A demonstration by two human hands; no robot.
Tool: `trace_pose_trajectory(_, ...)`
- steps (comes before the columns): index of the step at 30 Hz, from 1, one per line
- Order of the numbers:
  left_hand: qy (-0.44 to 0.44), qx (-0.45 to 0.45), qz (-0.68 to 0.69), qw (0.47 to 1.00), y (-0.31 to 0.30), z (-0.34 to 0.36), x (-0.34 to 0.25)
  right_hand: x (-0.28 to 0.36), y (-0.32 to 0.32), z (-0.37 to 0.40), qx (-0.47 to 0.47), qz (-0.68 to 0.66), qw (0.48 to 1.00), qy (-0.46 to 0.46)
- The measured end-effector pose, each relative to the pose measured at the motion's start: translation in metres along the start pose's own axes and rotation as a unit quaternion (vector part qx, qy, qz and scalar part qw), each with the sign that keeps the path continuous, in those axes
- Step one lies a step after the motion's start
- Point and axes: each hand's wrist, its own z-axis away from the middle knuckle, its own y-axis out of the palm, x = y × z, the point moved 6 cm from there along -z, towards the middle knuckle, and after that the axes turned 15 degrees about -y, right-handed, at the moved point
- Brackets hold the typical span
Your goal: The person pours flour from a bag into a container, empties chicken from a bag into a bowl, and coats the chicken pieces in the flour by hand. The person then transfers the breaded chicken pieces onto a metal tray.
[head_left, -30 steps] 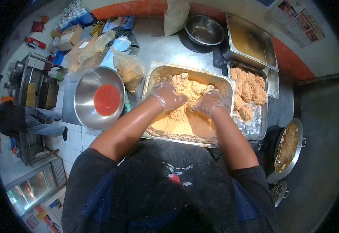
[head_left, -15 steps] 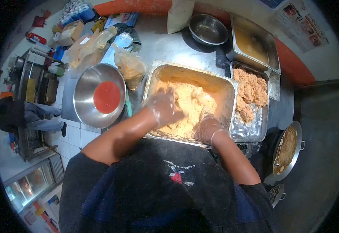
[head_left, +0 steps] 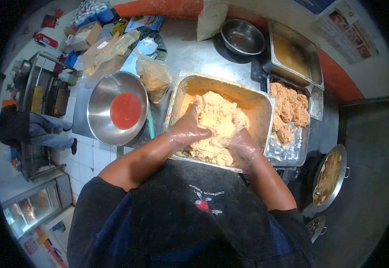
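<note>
A deep steel pan (head_left: 263, 114) in front of me holds a mound of pale orange, crumbly breading (head_left: 219, 118), which seems to cover coated pieces. My left hand (head_left: 188, 129), in a clear plastic glove, grips the left side of the mound with the thumb across its front. On the opposite side my right hand (head_left: 245, 146), also gloved, is closed around the lower right of the mound; its fingertips are partly buried and blurred. To the right, a shallow tray (head_left: 288, 154) carries several breaded pieces (head_left: 290, 105), which look like chicken.
A steel bowl of red liquid (head_left: 125, 110) stands at left, beside a green handle (head_left: 150, 127) and a bag of brown powder (head_left: 154, 80). Behind are a dark bowl (head_left: 242, 36) and a pan of yellowish liquid (head_left: 292, 58). Frying pans (head_left: 328, 176) sit at right; a person (head_left: 34, 129) stands far left.
My left hand, earlier raised and blurred over the pan, now grips the mound's left side. The breading between my hands is heaped higher. The view has shifted slightly.
</note>
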Motion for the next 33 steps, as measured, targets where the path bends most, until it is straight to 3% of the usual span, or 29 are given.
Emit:
trace_pose_trajectory(1,0.036,0.026,0.036,0.998,-0.002,-0.003,-0.003,0.004,-0.016,0.003,0.001,-0.001,1.0,0.002)
trace_pose_trajectory(3,0.072,0.055,0.068,0.994,-0.005,0.003,-0.016,0.02,-0.038,0.003,0.037,0.252,0.967,-0.002)
trace_pose_trajectory(4,-0.01,-0.01,-0.114,0.993,-0.007,0.013,-0.025,0.044,-0.031,0.004,0.131,0.431,0.865,0.218)
trace_pose_trajectory(5,-0.09,-0.072,-0.293,0.949,-0.011,0.021,-0.028,0.042,-0.023,0.005,0.129,0.429,0.867,0.219)
trace_pose_trajectory(6,-0.186,-0.09,-0.468,0.86,-0.005,0.021,-0.022,0.038,-0.013,0.008,0.223,0.514,0.793,0.237)
trace_pose_trajectory(7,-0.185,-0.089,-0.469,0.859,0.004,0.021,-0.024,0.034,-0.009,0.014,0.314,0.589,0.701,0.249)
trace_pose_trajectory(8,-0.23,-0.027,-0.511,0.828,0.016,0.023,-0.016,-0.003,-0.008,0.011,0.332,0.611,0.706,0.135)
trace_pose_trajectory(9,-0.274,0.034,-0.548,0.79,0.026,0.028,-0.008,-0.022,-0.011,0.007,0.333,0.613,0.705,0.133)
trace_pose_trajectory(11,-0.222,0.024,-0.597,0.771,0.032,0.013,0.009,-0.039,0.002,0.0,0.397,0.574,0.712,0.083)
trace_pose_trajectory(12,-0.228,0.025,-0.483,0.845,0.031,0.012,0.009,-0.033,0.008,0.0,0.398,0.574,0.71,0.082)
trace_pose_trajectory(13,-0.229,0.026,-0.359,0.904,0.03,0.01,0.011,-0.018,0.014,0.001,0.357,0.537,0.758,0.097)
trace_pose_trajectory(14,-0.161,0.032,-0.35,0.922,0.03,0.0,0.016,-0.004,0.015,0.0,0.313,0.498,0.801,0.11)
trace_pose_trajectory(15,-0.158,0.029,-0.349,0.923,0.029,0.002,0.017,0.003,0.015,0.002,0.313,0.502,0.799,0.107)
trace_pose_trajectory(17,-0.092,-0.019,-0.231,0.968,0.022,0.008,0.011,0.016,0.011,0.01,0.199,0.383,0.899,0.075)
trace_pose_trajectory(18,-0.093,-0.021,-0.231,0.968,0.016,0.011,0.011,-0.004,-0.004,0.013,0.133,0.406,0.904,-0.003)
trace_pose_trajectory(19,-0.065,0.008,-0.152,0.986,0.011,0.014,0.005,-0.003,-0.012,0.021,0.135,0.406,0.904,-0.006)
trace_pose_trajectory(21,-0.036,0.036,-0.072,0.996,-0.001,0.014,-0.001,0.015,-0.035,0.026,-0.025,0.281,0.955,-0.093)
trace_pose_trajectory(22,-0.023,-0.051,-0.212,0.976,-0.014,0.012,-0.003,0.027,-0.033,0.022,-0.024,0.28,0.955,-0.094)
trace_pose_trajectory(23,-0.01,-0.134,-0.347,0.928,-0.02,0.013,-0.005,0.035,-0.035,0.015,0.007,0.387,0.922,-0.018)
trace_pose_trajectory(24,-0.009,-0.275,-0.527,0.804,-0.009,0.028,-0.031,0.048,-0.038,0.006,0.036,0.487,0.871,0.059)
trace_pose_trajectory(25,-0.004,-0.276,-0.531,0.801,-0.004,0.02,-0.038,0.056,-0.045,-0.005,0.062,0.578,0.803,0.132)
trace_pose_trajectory(26,-0.082,-0.24,-0.476,0.842,-0.009,0.002,-0.037,0.039,-0.05,-0.019,0.083,0.579,0.783,0.211)
trace_pose_trajectory(27,-0.16,-0.202,-0.417,0.872,-0.014,-0.015,-0.032,0.015,-0.06,-0.032,0.078,0.578,0.786,0.207)
trace_pose_trajectory(29,-0.142,-0.214,-0.439,0.861,-0.02,-0.052,-0.018,-0.032,-0.076,-0.057,0.029,0.488,0.855,0.171)
trace_pose_trajectory(31,-0.15,-0.194,-0.364,0.899,-0.021,-0.056,-0.021,-0.038,-0.067,-0.061,0.001,0.467,0.875,0.127)
trace_pose_trajectory(33,-0.152,-0.198,-0.364,0.897,-0.023,-0.061,-0.014,-0.051,-0.058,-0.061,-0.028,0.441,0.893,0.089)
